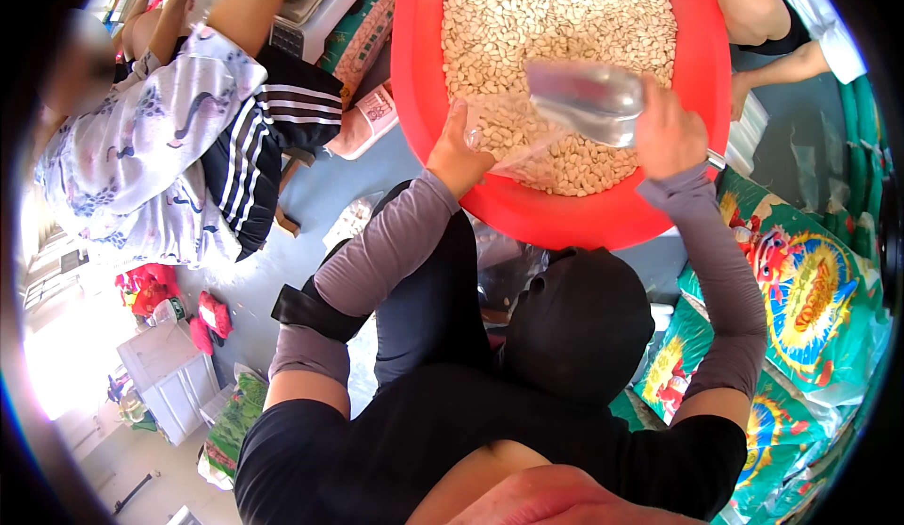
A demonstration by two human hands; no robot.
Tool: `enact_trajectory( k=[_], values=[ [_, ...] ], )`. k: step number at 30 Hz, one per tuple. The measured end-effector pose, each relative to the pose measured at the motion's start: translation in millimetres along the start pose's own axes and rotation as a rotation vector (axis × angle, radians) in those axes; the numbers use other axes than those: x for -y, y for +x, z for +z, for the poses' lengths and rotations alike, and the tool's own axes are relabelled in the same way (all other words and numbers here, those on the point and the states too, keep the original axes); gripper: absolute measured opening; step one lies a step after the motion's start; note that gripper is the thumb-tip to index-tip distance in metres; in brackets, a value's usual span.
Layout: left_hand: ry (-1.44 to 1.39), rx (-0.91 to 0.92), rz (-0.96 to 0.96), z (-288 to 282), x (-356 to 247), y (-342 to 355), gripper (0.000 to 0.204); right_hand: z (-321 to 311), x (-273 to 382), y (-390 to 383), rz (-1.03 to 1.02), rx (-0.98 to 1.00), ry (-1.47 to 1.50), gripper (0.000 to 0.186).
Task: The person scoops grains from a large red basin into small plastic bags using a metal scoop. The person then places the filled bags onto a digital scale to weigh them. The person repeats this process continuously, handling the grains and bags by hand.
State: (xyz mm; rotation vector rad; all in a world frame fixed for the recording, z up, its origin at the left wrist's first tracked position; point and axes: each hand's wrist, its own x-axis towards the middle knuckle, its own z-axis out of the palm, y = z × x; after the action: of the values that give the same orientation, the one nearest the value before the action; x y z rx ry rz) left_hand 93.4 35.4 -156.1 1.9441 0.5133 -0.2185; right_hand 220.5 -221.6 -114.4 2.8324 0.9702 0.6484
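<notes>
A large red tub (414,82) in front of me holds a deep bed of pale, flat seeds (556,16) that look like pumpkin seeds. My left hand (459,153) is at the tub's near left rim, its fingers closed on the edge of a clear plastic bag (513,128). The bag lies over the seeds; how many seeds are inside it cannot be told. My right hand (670,134) grips a shiny metal scoop (593,103) above the seeds. Slightly blurred, the scoop points left, toward the bag's mouth. Its load is hard to make out.
A person in a patterned shirt (155,139) sits at the left, near a pale scale (325,12) and a pink-and-white package (363,122). Another person's arm (782,68) reaches toward the tub's right side. Green printed sacks (800,290) are piled on the right.
</notes>
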Motion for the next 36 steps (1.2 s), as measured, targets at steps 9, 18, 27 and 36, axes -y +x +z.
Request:
enact_trajectory(
  k=[9, 18, 27, 36],
  values=[
    [0.182, 0.026, 0.220, 9.0, 6.3, -7.0, 0.079, 73.4, -23.2, 25.3, 0.310, 0.901, 0.300, 0.029],
    [0.339, -0.024, 0.269, 14.1, 13.1, -3.8, 0.074, 285.2, 81.8, -3.9, 0.834, 0.834, 0.635, 0.035],
    [0.155, 0.084, 0.208, 14.1, 16.4, 4.8, 0.084, 224.8, 5.7, 6.4, 0.654, 0.680, 0.567, 0.034],
    [0.111, 0.079, 0.200, 13.6, 18.8, 9.4, 0.090, 95.2, -44.5, 12.8, 0.670, 0.468, 1.157, 0.028]
  ],
)
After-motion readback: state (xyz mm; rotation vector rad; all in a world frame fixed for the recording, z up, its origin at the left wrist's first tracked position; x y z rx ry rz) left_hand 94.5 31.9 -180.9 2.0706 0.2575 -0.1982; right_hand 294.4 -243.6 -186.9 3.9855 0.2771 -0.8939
